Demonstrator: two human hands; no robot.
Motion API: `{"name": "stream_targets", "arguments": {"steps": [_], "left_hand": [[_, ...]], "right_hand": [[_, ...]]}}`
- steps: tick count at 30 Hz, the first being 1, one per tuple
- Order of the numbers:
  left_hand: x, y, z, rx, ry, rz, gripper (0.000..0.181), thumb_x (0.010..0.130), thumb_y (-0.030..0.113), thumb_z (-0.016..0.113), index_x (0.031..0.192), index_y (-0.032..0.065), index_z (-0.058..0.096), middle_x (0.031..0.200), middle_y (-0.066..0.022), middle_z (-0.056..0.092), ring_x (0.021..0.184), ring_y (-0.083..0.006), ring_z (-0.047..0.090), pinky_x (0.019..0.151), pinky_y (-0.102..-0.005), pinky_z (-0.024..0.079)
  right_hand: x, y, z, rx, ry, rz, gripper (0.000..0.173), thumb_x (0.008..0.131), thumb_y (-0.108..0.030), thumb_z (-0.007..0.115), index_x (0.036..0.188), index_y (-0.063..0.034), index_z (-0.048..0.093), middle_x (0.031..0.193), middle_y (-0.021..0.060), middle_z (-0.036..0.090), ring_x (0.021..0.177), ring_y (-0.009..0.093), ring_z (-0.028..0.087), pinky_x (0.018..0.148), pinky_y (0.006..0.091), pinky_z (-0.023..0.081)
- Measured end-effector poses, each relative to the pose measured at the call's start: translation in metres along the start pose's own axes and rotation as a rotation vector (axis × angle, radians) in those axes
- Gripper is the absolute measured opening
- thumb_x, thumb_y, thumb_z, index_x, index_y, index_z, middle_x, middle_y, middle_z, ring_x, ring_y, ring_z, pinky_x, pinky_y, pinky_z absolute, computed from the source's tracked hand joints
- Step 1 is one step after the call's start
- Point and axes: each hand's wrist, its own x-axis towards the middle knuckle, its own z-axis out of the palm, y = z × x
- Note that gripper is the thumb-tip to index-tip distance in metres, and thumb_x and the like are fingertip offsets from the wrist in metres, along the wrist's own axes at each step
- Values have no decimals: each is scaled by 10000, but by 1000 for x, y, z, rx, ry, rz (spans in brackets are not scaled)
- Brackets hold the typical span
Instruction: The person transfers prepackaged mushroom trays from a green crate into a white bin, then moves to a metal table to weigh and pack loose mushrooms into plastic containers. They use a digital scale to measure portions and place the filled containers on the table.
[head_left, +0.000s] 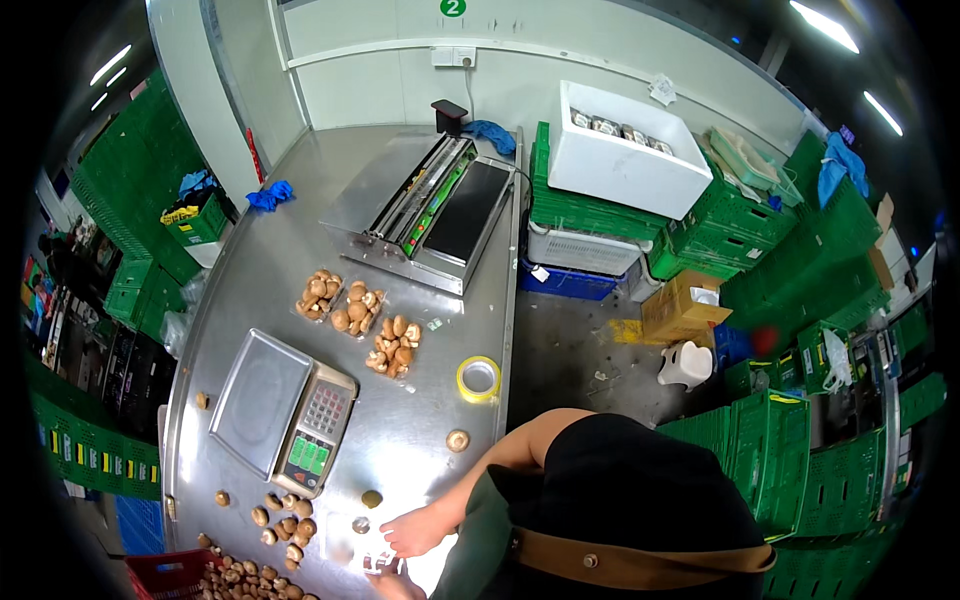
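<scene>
Bare and partly washed out by glare, my right hand (417, 531) is low over the steel table, its fingers bent beside a clear plastic tray (330, 534). Just below it, my left hand (396, 583) is cut by the bottom edge. Between them lies a small object with white and dark reddish parts (379, 562), too glaring to identify; whether either hand grips it is unclear. A dark mushroom (371, 499) is near my right fingers. Loose brown mushrooms (285, 529) lie to the left, above a red crate (169, 574) beside a mushroom pile (251, 581).
A scale (315, 427) with a metal pan stands on the table (420, 465). Beyond it are three trays of mushrooms (394, 346), a yellow tape roll (478, 379) and a film-wrapping machine (427, 210). Green crates (765, 465) and a white foam box (622, 169) stand at right.
</scene>
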Motion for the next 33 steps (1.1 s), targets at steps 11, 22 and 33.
{"name": "stream_targets", "arguments": {"steps": [11,22,33], "left_hand": [[-37,-19,6,-57,0,22,684,857,317,473,1479,106,283,1359,-155,415,1271,-316,377,1067,-534,294],[-24,-76,-48,-314,450,211,575,874,84,510,1408,72,297,1108,-147,509,1000,-278,555,860,-449,501],[-54,-93,-68,-468,718,238,547,872,42,566,1361,59,320,1018,-156,567,774,-209,571,628,-346,521]], "right_hand": [[-13,-30,11,246,31,-181,162,801,-145,577,686,-32,590,669,97,574,732,291,576,702,415,450],[-3,-16,-11,328,-161,-221,373,811,-163,622,1156,-28,585,1234,148,570,1160,318,524,1026,458,400],[-83,77,8,60,-505,916,803,723,-317,797,1377,-59,410,1352,201,469,1227,380,475,985,487,448]]}}
